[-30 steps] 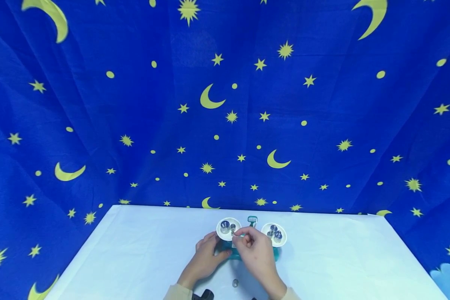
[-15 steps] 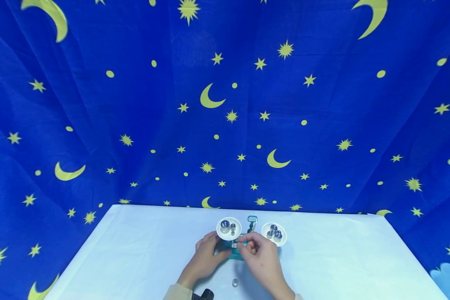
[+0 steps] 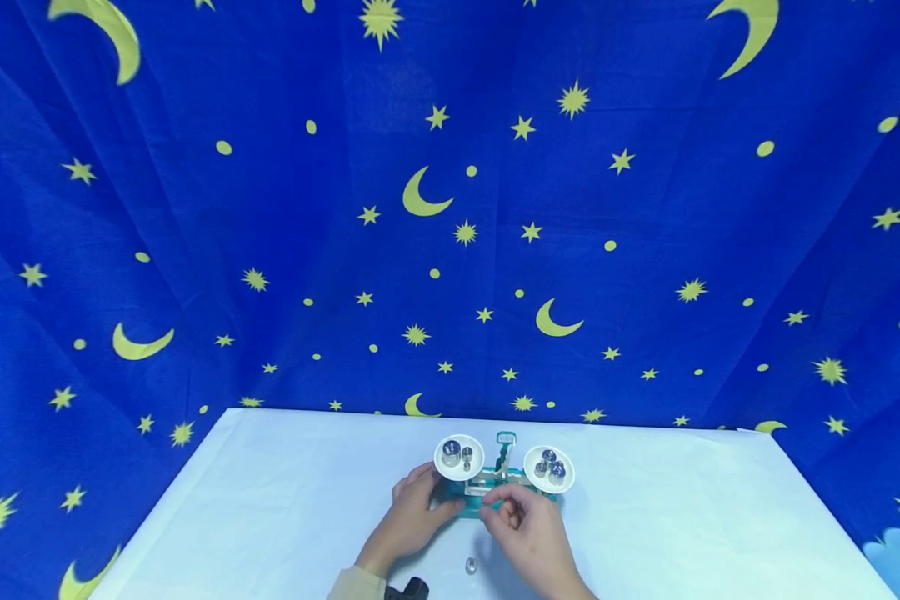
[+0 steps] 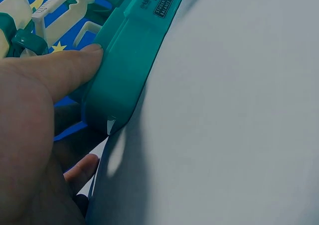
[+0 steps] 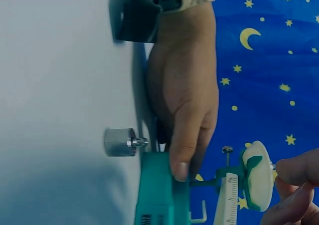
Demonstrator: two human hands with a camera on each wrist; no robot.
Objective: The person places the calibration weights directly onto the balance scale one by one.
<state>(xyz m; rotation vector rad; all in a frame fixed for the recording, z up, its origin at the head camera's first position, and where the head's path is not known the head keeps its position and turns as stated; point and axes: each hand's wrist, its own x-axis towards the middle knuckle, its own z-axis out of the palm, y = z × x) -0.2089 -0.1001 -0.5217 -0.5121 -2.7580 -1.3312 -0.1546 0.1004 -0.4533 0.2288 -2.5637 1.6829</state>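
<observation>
A green balance (image 3: 521,477) with two white pans stands on the table. My left hand (image 3: 418,508) grips the left end of its base (image 4: 122,65), thumb on top and fingers behind. My right hand (image 3: 532,525) is in front of the balance, fingers bent, with nothing visible between thumb and forefinger (image 5: 299,169). On the left pan (image 3: 442,472) sit a large metal weight (image 3: 452,452) and smaller ones (image 3: 467,457). Several metal weights (image 3: 551,465) stand on the right pan (image 3: 566,486). One loose weight (image 3: 471,566) is on the table between my wrists.
White covering lies over the table (image 3: 682,508). A blue cloth (image 3: 300,250) with yellow moons and stars hangs behind it. A black device (image 3: 408,589) is at my left wrist.
My right hand has let go of the small weight at the left pan and drawn back, down and to the right. My left hand has stayed on the balance's base.
</observation>
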